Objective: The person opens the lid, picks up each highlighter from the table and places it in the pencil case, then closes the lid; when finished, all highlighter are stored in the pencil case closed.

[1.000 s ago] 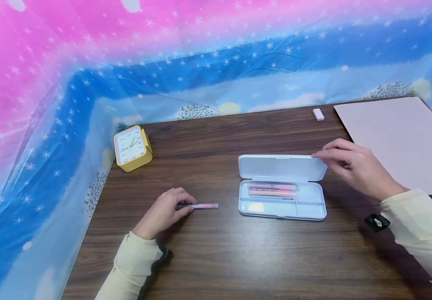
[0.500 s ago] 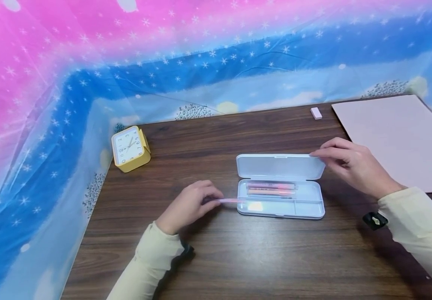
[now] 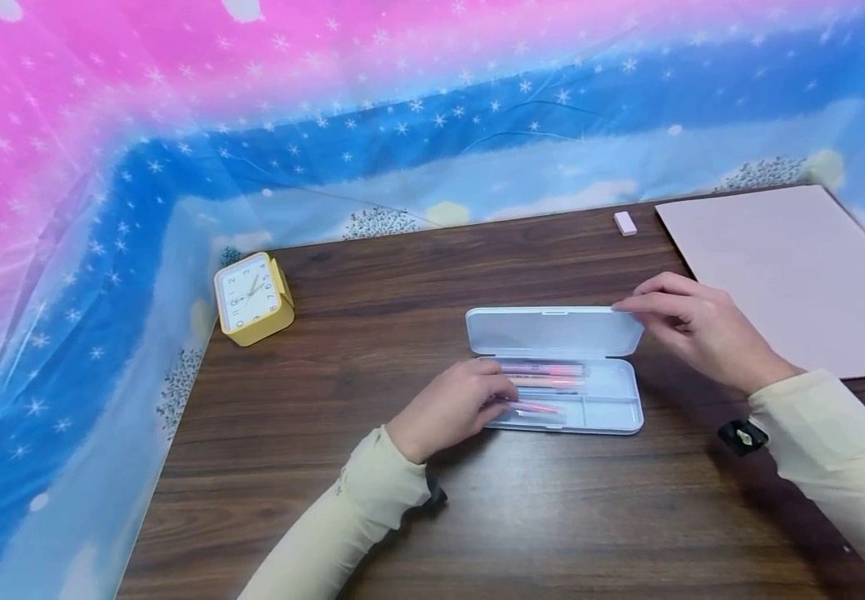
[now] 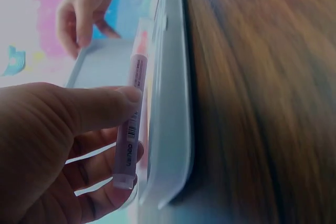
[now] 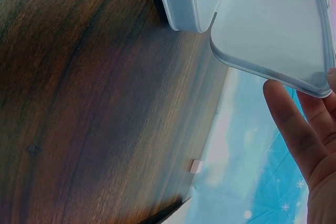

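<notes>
My left hand (image 3: 449, 410) pinches a slim pink highlighter (image 4: 136, 80) between thumb and fingers, over the front compartment of a white pencil case (image 3: 612, 420). The left wrist view shows the highlighter's printed barrel and clear cap; whether it touches the case floor I cannot tell. Several more pens (image 3: 552, 380) lie side by side in the back compartment, partly hidden by the hand. At the raised lid (image 3: 552, 332), my right hand (image 3: 710, 329) holds the right corner between thumb and fingers, as the right wrist view (image 5: 273, 30) also shows.
A yellow alarm clock (image 3: 255, 298) stands at the back left of the dark wooden table (image 3: 372, 317). Near the back edge lies a small white eraser (image 3: 625, 223). A large pale board (image 3: 785, 258) covers the back right. Patterned cloth (image 3: 402, 125) hangs behind.
My left hand has lifted the highlighter off the table left of the case and carried it right, over the front compartment. The right hand stays at the lid. The head view shifts slightly.
</notes>
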`<state>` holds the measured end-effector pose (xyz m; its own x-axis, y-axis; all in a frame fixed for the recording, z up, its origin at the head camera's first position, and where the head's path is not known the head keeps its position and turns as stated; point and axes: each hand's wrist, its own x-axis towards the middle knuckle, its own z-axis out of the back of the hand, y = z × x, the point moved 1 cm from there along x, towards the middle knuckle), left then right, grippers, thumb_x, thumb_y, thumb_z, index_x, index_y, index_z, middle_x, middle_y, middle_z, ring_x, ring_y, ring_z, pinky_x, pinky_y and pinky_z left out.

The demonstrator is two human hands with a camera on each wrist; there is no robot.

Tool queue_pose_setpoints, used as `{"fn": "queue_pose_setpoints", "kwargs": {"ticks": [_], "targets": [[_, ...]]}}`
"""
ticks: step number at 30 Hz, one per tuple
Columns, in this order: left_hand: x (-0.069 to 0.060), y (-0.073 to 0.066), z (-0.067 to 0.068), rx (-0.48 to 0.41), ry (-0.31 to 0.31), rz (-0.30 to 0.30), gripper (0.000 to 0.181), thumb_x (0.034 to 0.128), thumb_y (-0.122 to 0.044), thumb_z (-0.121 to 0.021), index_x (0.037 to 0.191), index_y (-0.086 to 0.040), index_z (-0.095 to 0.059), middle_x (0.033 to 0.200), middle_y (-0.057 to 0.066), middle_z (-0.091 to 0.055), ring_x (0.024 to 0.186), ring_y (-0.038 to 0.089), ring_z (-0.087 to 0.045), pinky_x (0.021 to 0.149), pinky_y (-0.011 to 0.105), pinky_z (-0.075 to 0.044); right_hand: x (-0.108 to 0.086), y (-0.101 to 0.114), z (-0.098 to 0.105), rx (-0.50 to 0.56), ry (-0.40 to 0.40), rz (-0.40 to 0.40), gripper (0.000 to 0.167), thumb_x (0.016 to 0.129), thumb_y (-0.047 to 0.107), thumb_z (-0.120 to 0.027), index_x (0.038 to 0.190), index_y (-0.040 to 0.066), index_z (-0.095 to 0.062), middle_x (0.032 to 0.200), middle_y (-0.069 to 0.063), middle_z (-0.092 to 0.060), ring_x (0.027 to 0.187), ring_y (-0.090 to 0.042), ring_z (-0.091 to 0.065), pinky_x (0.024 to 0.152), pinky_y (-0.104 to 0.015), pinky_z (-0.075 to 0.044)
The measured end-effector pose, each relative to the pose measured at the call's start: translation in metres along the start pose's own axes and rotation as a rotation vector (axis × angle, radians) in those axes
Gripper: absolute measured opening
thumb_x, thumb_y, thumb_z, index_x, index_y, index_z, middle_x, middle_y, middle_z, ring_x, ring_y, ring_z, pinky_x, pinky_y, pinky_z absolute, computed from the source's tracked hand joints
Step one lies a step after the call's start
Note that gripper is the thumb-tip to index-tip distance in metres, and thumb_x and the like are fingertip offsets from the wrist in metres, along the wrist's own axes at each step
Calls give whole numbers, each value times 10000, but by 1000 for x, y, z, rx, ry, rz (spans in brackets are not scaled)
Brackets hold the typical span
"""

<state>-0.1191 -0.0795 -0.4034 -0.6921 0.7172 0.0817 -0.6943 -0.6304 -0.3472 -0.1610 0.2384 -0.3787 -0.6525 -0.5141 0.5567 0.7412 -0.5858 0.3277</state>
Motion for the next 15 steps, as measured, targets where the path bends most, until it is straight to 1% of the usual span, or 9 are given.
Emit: {"fn": "queue_pose_setpoints", "kwargs": {"ticks": [4, 7, 10, 15], "targets": [[7, -7, -5, 34, -6, -1, 131, 935, -201, -689, 1053, -182, -741, 991, -64, -662, 928, 81, -614, 869, 255, -518, 0, 0, 0, -5, 1, -2, 470, 746, -142, -754, 1087, 181, -754, 1034, 40, -661, 872, -30, -565, 705, -106, -422], [10, -10, -7, 58, -13, -17, 117, 932, -204, -690, 1037, -183, -740, 993, -61, -666, 943, 91, -626, 890, 265, -514, 0, 1, 0, -6, 2, -8, 454, 757, -134, -750, 1087, 179, -755, 1032, 39, -661, 870, -28, -561, 704, -103, -421], [12, -13, -9, 71, -19, -35, 113, 928, -204, -694, 1028, -177, -738, 1002, -55, -673, 957, 99, -641, 907, 273, -514, 0, 1, 1, -10, 6, -17, 445, 761, -124, -754, 1087, 178, -755, 1030, 39, -660, 870, -27, -559, 711, -91, -422], [11, -14, -8, 88, -28, -41, 153, 908, -200, -716, 1057, -176, -736, 1026, -55, -684, 974, 106, -653, 898, 285, -519, -1, 0, 1, -12, 9, -22, 443, 763, -121, -755, 1088, 179, -755, 1030, 42, -658, 873, -24, -556, 717, -86, -422]]}}
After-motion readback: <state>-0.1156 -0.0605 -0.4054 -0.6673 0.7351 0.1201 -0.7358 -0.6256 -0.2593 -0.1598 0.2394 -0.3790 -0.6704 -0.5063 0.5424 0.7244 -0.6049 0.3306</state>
